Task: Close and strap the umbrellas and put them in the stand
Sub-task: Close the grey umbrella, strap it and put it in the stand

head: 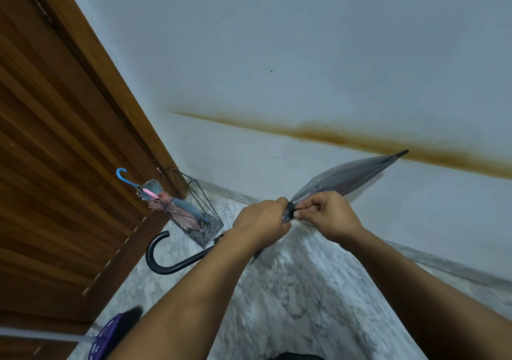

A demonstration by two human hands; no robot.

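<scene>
Two hands meet mid-umbrella: left hand grips the folded clear umbrella, right hand pinches its strap; tip points two o'clock, wire stand waits at nine o'clock.

Umbrella held across the corner, stand behind it to the left.
The folded umbrella lies between both hands, tip toward the wall; the stand, holding two umbrellas, sits beside the door.

Head-worn camera looks down, close over both forearms.
</scene>
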